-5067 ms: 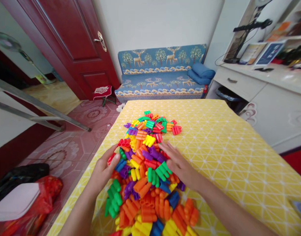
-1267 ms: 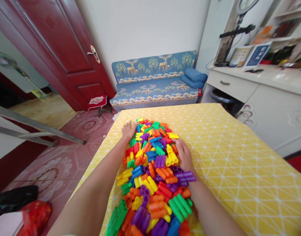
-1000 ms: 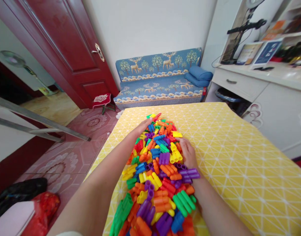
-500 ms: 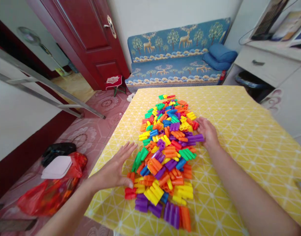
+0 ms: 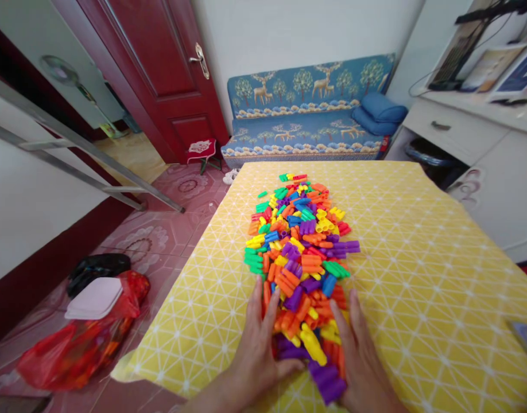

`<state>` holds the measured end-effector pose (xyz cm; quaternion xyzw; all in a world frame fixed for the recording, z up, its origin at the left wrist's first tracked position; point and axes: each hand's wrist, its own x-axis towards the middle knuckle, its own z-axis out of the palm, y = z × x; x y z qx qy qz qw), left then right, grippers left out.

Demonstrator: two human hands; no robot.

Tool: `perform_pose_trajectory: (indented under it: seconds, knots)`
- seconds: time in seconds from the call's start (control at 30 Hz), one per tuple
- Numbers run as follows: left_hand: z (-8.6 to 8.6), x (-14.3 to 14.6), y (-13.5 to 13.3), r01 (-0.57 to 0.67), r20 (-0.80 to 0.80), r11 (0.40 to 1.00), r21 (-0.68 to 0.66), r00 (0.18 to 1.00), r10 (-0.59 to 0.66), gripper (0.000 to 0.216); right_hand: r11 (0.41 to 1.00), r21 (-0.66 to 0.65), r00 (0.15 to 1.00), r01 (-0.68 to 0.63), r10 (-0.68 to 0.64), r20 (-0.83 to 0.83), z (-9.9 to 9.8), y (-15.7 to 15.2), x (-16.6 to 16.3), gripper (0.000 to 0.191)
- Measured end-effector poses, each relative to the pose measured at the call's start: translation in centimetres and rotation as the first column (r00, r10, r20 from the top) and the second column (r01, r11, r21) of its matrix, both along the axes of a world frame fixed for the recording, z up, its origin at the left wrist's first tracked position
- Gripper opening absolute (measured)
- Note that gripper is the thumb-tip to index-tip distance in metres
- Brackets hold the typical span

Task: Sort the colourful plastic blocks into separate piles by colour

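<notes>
A long heap of colourful plastic toy pieces [image 5: 295, 267], shaped like joined tubes, lies down the middle of the table. At the heap's near end, my left hand [image 5: 259, 338] rests against its left side, fingers spread. Opposite it, my right hand [image 5: 358, 344] touches the right side with its fingers stretched out. Between the palms lie a yellow piece [image 5: 314, 344] and a purple piece [image 5: 327, 381], among orange and other purple ones. Neither hand grips a piece.
The table wears a yellow patterned cloth [image 5: 410, 246]. Behind it stands a blue sofa [image 5: 289, 123], with a red stool [image 5: 202, 150] by the red door [image 5: 155, 74]. Red bags [image 5: 74, 350] lie on the floor at left, and a white cabinet [image 5: 470, 132] stands at right.
Both hands have come back toward the table's near edge and closer together, pressing the near pieces into a narrower heap. The view has shifted slightly.
</notes>
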<state>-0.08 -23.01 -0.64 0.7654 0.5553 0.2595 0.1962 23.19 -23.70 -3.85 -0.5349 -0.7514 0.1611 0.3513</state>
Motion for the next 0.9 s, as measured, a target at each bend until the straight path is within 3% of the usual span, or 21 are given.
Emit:
perform_pose_trajectory:
  seconds: [0.1,0.2,0.33,0.4,0.47,0.53,0.63,0.73,0.8,0.9]
  knots:
    - [1.6,1.6,3.4,0.033,0.058,0.999,0.003,0.998,-0.034,0.092,1.000,0.005,0.983,0.022,-0.021,-0.181,2.2,5.0,-0.9,0.100]
    - [4.1,2.1,8.9,0.110,0.114,0.992,0.064,0.987,-0.116,0.075,0.998,0.057,0.963,0.012,0.004,-0.270,5.1,11.1,-0.8,0.087]
    - [8.2,0.8,16.3,0.201,0.150,0.974,0.108,0.965,-0.216,0.064,0.997,0.068,0.964,-0.048,0.064,-0.258,7.9,18.4,0.0,0.067]
    - [9.2,-1.0,18.6,0.192,0.199,0.971,0.141,0.956,-0.217,0.064,0.995,0.095,0.970,-0.025,0.047,-0.239,8.3,20.3,1.2,0.052]
    - [8.4,-3.5,19.7,0.066,0.278,0.990,0.128,0.955,-0.100,0.060,0.981,0.171,0.971,0.091,-0.049,-0.235,7.8,21.1,3.3,0.037]
    - [6.0,-5.9,20.1,-0.161,0.339,0.985,0.068,0.932,0.130,0.058,0.936,0.218,0.948,0.276,-0.227,-0.224,6.4,21.1,6.1,0.029]
    - [1.4,-7.6,20.4,-0.375,0.338,0.920,-0.110,0.857,0.390,0.068,0.857,0.070,0.856,0.511,-0.500,-0.133,3.3,21.4,9.2,0.041]
    - [-1.0,-5.8,20.8,-0.279,0.340,0.951,-0.130,0.889,0.307,0.067,0.879,-0.103,0.877,0.466,-0.474,-0.077,1.0,22.6,8.1,0.062]
    - [-1.2,-3.4,21.1,-0.213,0.373,0.970,-0.118,0.896,0.242,0.067,0.918,-0.118,0.913,0.378,-0.391,-0.115,0.4,23.4,5.3,0.067]
    - [-0.8,-0.7,21.4,-0.195,0.351,0.980,-0.028,0.917,0.192,0.074,0.918,-0.131,0.903,0.374,-0.393,-0.172,0.3,23.9,0.6,0.074]
